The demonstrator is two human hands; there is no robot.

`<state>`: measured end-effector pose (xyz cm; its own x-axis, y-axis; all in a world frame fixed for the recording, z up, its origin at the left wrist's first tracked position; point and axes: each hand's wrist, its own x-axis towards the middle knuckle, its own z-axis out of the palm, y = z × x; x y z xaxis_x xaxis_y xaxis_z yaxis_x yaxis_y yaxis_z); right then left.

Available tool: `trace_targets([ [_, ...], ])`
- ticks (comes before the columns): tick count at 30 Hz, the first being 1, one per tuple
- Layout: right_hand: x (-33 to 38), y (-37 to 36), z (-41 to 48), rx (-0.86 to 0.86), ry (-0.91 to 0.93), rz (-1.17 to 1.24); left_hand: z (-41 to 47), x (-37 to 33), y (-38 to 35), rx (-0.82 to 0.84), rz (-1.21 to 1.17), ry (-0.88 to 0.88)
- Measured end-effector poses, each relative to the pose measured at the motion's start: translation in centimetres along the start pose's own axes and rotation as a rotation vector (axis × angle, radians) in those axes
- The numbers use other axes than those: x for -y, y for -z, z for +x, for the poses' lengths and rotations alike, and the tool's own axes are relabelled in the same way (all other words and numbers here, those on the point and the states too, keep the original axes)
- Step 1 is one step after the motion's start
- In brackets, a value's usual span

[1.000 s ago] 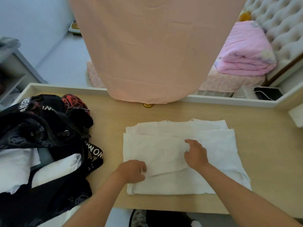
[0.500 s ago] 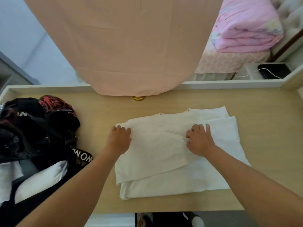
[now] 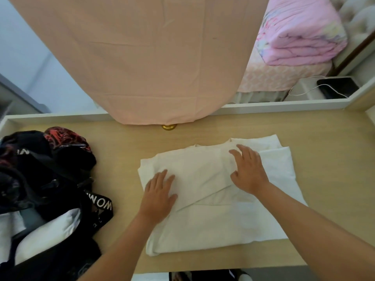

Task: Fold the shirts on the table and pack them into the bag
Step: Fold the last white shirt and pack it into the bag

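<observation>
White shirt point(image 3: 213, 220) lies half-folded on the table point(image 3: 324, 138), near the bag point(image 3: 50, 179) on its right side but clear of its strap. A second ago my left hand point(image 3: 159, 194) was pinching the flap's corner at the edge nearest me while my right hand point(image 3: 248, 171) held the middle down. Half a second ago both had carried that flap away from me, fingers curled on its far edge. Now both grips are gone: each hand lies flat on the cloth with fingers straight and a little spread, holding nothing, only pressing. The left one sits on the end of the shirt toward the bag, the right on the end away from the bag, its fingertips reaching the far layers. The flap has landed slantwise, so its loose edge runs as a diagonal between my hands rather than square with the layer under it. I take that to mean this fold is laid and I am smoothing it. The bundle looks too wide to pack as it is, so I judge one more fold across is needed before I lift it over. The bag gapes open with white cloth point(image 3: 46, 226) already inside, which I take for shirts packed. The slant could let the layers slip apart when lifted, so squaring them first seems wise.
</observation>
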<state>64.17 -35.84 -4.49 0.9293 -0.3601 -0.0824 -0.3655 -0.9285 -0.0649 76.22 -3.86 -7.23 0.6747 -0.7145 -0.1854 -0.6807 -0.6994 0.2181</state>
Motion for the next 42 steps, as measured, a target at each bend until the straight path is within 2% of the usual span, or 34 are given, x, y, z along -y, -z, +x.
trace_targets([
  [3,-0.3,-1.5,-3.2,0.122,0.099,-0.009,-2.4,0.0,-2.1,0.12,0.004,-0.076],
  [5,-0.3,-2.0,-4.0,0.174,0.081,-0.079,-3.0,-0.1,-2.2,0.117,0.045,-0.094],
  [8,0.2,-1.6,-3.3,-0.008,0.033,-0.172,-3.1,-0.5,-1.3,0.042,0.081,-0.174],
  [10,0.2,-1.0,-2.6,-0.127,0.003,-0.138,-2.8,-0.9,-0.8,-0.068,0.055,-0.24],
  [12,-0.1,-0.2,-2.3,-0.212,-0.037,-0.074,-2.7,-1.4,0.2,-0.201,-0.035,-0.199],
  [14,-1.0,0.9,-2.1,-0.297,-0.035,-0.053,-2.6,-1.5,1.1,-0.229,-0.172,-0.106],
  [15,-1.6,1.5,-2.2,-0.324,-0.014,-0.043,-2.8,-1.4,1.4,-0.215,-0.215,-0.097],
  [17,-2.9,2.2,-3.0,-0.321,0.045,-0.042,-3.3,-1.3,1.8,-0.081,-0.209,-0.18],
  [18,-3.5,2.1,-3.6,-0.279,0.093,-0.056,-3.4,-1.5,2.0,0.03,-0.17,-0.233],
  [20,-4.5,1.3,-5.3,-0.056,0.144,-0.005,-3.3,-2.0,2.4,0.269,-0.058,-0.253],
  [21,-4.8,1.0,-6.2,0.044,0.095,0.095,-3.0,-2.2,2.3,0.305,-0.023,-0.24],
  [22,-4.9,0.9,-7.0,0.121,-0.018,0.246,-2.5,-2.6,2.3,0.273,-0.022,-0.209],
  [24,-5.1,0.9,-7.6,0.019,-0.284,0.466,-1.2,-3.4,2.0,0.107,-0.089,-0.172],
  [26,-5.2,1.0,-7.0,-0.08,-0.506,0.456,0.2,-4.1,1.6,-0.059,-0.087,-0.182],
  [28,-5.0,1.3,-6.1,0.053,-0.687,0.427,1.0,-4.4,0.7,-0.127,0.019,-0.167],
  [30,-4.9,1.2,-5.4,0.23,-0.789,0.508,1.5,-4.4,-0.1,-0.017,0.053,-0.076],
  [32,-4.8,0.8,-4.9,0.262,-0.773,0.525,1.7,-4.3,-1.0,0.086,0.047,-0.037],
  [35,-4.9,0.5,-3.7,0.083,-0.692,0.522,2.0,-4.6,-0.8,0.021,0.041,-0.031],
  [37,-4.8,1.0,-3.1,-0.036,-0.686,0.754,1.8,-4.7,-0.4,-0.054,0.012,-0.011],
  [39,-5.1,1.4,-2.5,-0.079,-0.697,0.954,1.3,-4.2,-0.9,-0.057,-0.01,0.021],
  [40,-5.3,1.7,-2.2,-0.083,-0.698,0.971,0.9,-3.8,-1.4,-0.029,-0.013,0.043],
  [42,-6.0,2.2,-1.9,-0.074,-0.69,0.813,0.5,-2.9,-2.3,0.024,-0.005,0.092],
])
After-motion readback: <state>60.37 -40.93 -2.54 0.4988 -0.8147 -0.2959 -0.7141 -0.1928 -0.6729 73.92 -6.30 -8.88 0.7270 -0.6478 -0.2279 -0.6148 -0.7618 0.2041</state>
